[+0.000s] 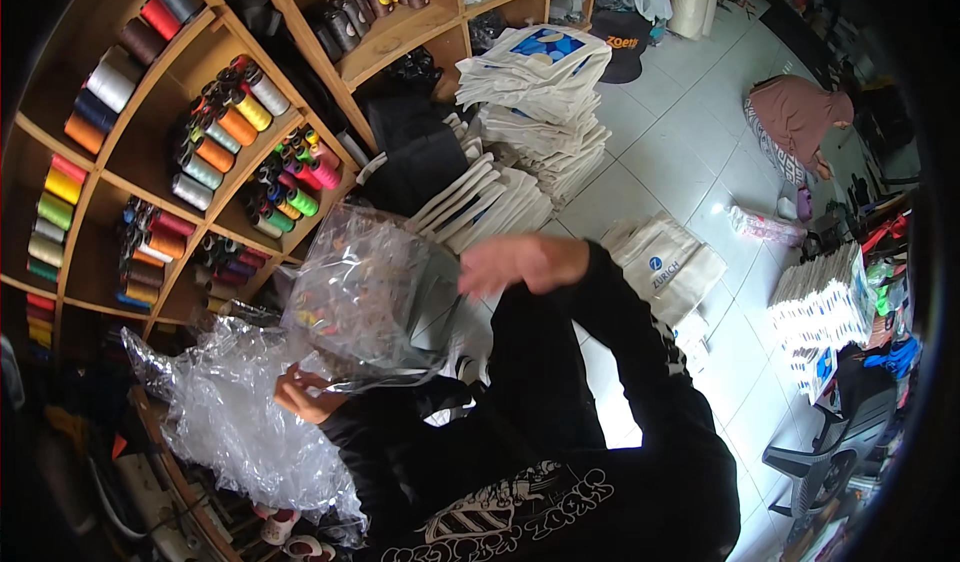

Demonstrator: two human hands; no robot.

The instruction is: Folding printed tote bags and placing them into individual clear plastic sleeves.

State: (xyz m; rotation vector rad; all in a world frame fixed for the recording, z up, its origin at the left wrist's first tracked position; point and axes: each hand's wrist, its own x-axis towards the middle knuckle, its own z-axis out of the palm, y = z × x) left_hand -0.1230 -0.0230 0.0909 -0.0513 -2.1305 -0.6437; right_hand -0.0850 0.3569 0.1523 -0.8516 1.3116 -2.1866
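Observation:
A large clear plastic bag (350,287) stands up in front of me, its film creased and shiny. At its near left edge, my left hand (308,394) has its fingers closed on the film. My right hand (525,264) is up at the far right side of the bag, smeared by motion, so its grip does not show. Beside my left forearm lies a big crumpled heap of clear plastic (245,412). Just beyond the bag, folded white cloth bags (490,202) lean in a row.
Wooden shelves (225,232) with thread spools rise at the left. A tall stack of cloth bags (540,102) stands on the tiled floor (660,152), more bags (665,267) lie to the right. A person (795,127) bends down at the far right, beyond a dark plastic chair (835,442).

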